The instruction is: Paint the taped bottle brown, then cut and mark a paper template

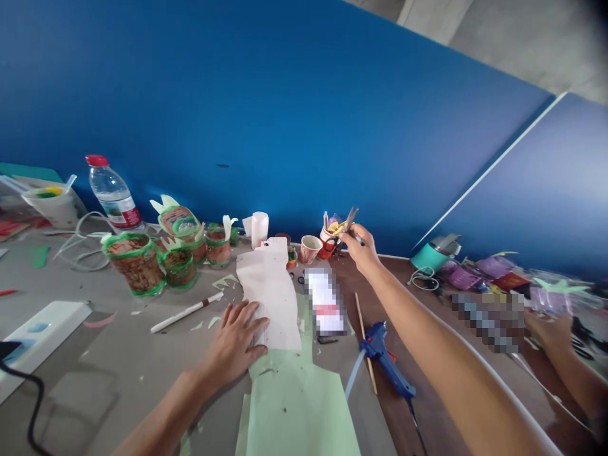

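Note:
My left hand (237, 334) lies with fingers spread on the left edge of a white paper sheet (270, 297). Beneath that sheet is a pale green sheet (299, 405), partly covered. My right hand (363, 247) is raised at the back, fingers pinched around a slim dark tool (351, 218), its pointed end up; its exact kind is unclear. That hand is just right of a red cup (327, 244) crowded with yellow-handled and black-handled tools. A patterned paper cup (311, 249) stands to the cup's left. Below lies a phone (325, 301), its screen blurred.
A blue glue gun (387, 361) and a thin wooden stick (365, 342) lie right of the green sheet. Brown-and-green decorated pots (135, 263), a marker (187, 311) and a water bottle (116, 196) are left. At far right is another person's hand (553, 332). A blue partition (285, 114) rises behind.

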